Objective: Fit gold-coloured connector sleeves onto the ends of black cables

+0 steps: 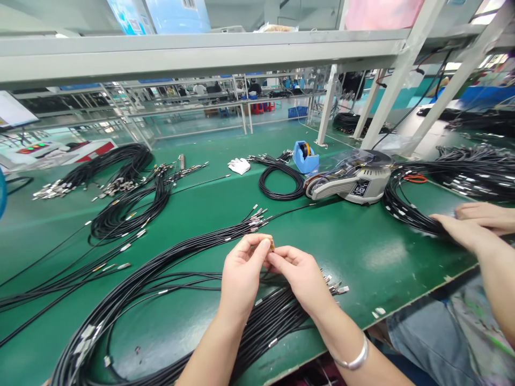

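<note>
A small brownish piece (pixel 272 245) sits between both hands (pixel 241 271) (pixel 301 274).

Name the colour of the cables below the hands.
Black cables, best seen in the head view.

- A factory workshop for cables, judging by the long green workbench (pixel 201 206) beneath the blue tape dispenser (pixel 309 163).
- Many alike black cables (pixel 159 199), metal-tipped, lie in bundles left and right of the dispenser.
- A benchtop machine (pixel 372 185) stands just right of it.
- Farther right of it, a co-worker's hands (pixel 458 230) touch more cables.
- Well behind it: metal racks (pixel 181 112) (red stools (pixel 261 108) among them).
</note>
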A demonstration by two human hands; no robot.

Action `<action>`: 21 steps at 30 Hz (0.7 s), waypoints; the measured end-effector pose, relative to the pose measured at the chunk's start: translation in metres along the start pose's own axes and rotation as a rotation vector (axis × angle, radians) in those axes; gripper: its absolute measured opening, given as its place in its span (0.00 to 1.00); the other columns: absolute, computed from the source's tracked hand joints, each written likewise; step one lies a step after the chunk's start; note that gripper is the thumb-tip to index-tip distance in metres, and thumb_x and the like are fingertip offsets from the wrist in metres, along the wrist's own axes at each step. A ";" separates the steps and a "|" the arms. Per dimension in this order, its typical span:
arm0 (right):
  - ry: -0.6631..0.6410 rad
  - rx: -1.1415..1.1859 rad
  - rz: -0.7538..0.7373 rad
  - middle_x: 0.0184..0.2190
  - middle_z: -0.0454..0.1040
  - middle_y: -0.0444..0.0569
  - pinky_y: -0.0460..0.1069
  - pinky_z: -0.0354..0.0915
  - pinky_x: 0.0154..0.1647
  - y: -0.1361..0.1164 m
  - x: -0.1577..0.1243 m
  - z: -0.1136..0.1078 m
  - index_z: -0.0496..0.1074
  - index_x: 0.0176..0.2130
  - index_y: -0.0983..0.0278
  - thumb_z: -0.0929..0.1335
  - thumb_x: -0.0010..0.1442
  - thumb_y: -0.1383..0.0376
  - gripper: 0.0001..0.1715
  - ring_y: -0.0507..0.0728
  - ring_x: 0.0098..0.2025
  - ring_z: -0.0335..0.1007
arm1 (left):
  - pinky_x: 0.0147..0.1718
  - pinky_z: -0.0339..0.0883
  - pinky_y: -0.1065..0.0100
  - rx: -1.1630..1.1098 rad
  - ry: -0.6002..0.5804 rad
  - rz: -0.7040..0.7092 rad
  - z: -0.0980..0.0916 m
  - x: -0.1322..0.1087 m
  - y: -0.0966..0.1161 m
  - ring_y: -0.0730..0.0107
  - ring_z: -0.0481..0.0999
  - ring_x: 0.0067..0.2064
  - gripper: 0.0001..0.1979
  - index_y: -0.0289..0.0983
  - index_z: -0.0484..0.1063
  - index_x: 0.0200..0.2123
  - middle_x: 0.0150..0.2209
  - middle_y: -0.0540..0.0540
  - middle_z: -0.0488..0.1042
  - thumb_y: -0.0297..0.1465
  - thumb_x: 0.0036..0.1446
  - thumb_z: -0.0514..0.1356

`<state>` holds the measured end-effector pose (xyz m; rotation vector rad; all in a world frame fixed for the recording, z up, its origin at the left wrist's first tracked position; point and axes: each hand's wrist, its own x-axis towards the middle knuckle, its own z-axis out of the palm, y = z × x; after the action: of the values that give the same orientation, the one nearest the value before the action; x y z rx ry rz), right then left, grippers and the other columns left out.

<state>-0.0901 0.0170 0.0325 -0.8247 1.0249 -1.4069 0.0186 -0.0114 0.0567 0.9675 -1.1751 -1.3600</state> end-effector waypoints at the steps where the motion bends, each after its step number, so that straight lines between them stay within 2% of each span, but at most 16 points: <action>1: -0.003 0.028 0.016 0.29 0.76 0.49 0.50 0.67 0.40 0.001 0.000 -0.001 0.76 0.31 0.67 0.73 0.51 0.57 0.14 0.54 0.34 0.71 | 0.30 0.66 0.75 0.010 -0.008 -0.024 0.000 0.000 0.000 0.74 0.72 0.34 0.11 0.36 0.75 0.36 0.35 0.47 0.75 0.36 0.52 0.63; 3: -0.026 0.118 0.047 0.30 0.76 0.49 0.50 0.67 0.40 0.001 0.001 -0.002 0.77 0.32 0.66 0.73 0.52 0.57 0.14 0.55 0.34 0.71 | 0.31 0.66 0.75 0.041 -0.043 -0.070 -0.001 0.001 0.000 0.73 0.73 0.36 0.12 0.37 0.76 0.38 0.38 0.45 0.76 0.37 0.53 0.63; 7: -0.092 0.203 0.041 0.30 0.75 0.48 0.52 0.67 0.43 0.002 0.001 -0.005 0.78 0.33 0.65 0.72 0.53 0.57 0.14 0.54 0.33 0.70 | 0.36 0.65 0.74 0.089 -0.130 -0.106 0.000 0.002 0.002 0.72 0.73 0.37 0.10 0.36 0.78 0.34 0.38 0.44 0.77 0.36 0.51 0.64; 10: -0.111 0.190 0.027 0.30 0.74 0.48 0.51 0.66 0.43 0.005 0.000 -0.007 0.78 0.35 0.64 0.71 0.55 0.57 0.13 0.54 0.34 0.69 | 0.37 0.66 0.71 0.078 -0.113 -0.129 0.001 0.001 0.003 0.69 0.74 0.38 0.09 0.35 0.78 0.33 0.38 0.43 0.78 0.35 0.49 0.65; 14: -0.125 0.139 0.015 0.31 0.75 0.49 0.52 0.65 0.43 0.007 -0.002 -0.008 0.79 0.37 0.64 0.70 0.56 0.57 0.14 0.55 0.36 0.69 | 0.36 0.67 0.72 0.069 -0.084 -0.169 0.002 -0.001 0.003 0.70 0.74 0.37 0.09 0.35 0.78 0.31 0.36 0.43 0.78 0.34 0.47 0.66; 16: -0.131 0.048 -0.004 0.32 0.75 0.48 0.52 0.65 0.43 0.004 -0.003 -0.010 0.79 0.38 0.63 0.69 0.57 0.56 0.15 0.56 0.36 0.69 | 0.35 0.68 0.73 0.067 -0.074 -0.173 0.002 -0.001 0.003 0.71 0.74 0.35 0.09 0.35 0.78 0.31 0.35 0.44 0.78 0.34 0.46 0.66; 19: -0.152 -0.237 -0.067 0.30 0.75 0.46 0.52 0.64 0.42 -0.006 -0.002 -0.017 0.79 0.34 0.63 0.69 0.57 0.56 0.13 0.57 0.36 0.69 | 0.38 0.68 0.71 0.084 -0.042 -0.136 0.003 -0.001 0.003 0.70 0.75 0.36 0.09 0.35 0.78 0.30 0.34 0.44 0.78 0.34 0.47 0.66; 21: -0.112 -0.378 -0.095 0.29 0.76 0.47 0.51 0.64 0.41 -0.015 -0.001 -0.025 0.79 0.32 0.63 0.70 0.55 0.57 0.13 0.58 0.36 0.70 | 0.41 0.68 0.70 0.115 -0.024 -0.105 0.004 -0.001 0.003 0.69 0.75 0.37 0.09 0.34 0.77 0.30 0.32 0.44 0.78 0.35 0.48 0.65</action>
<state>-0.1183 0.0210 0.0374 -1.2283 1.1960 -1.2455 0.0154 -0.0097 0.0609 1.1100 -1.2466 -1.4023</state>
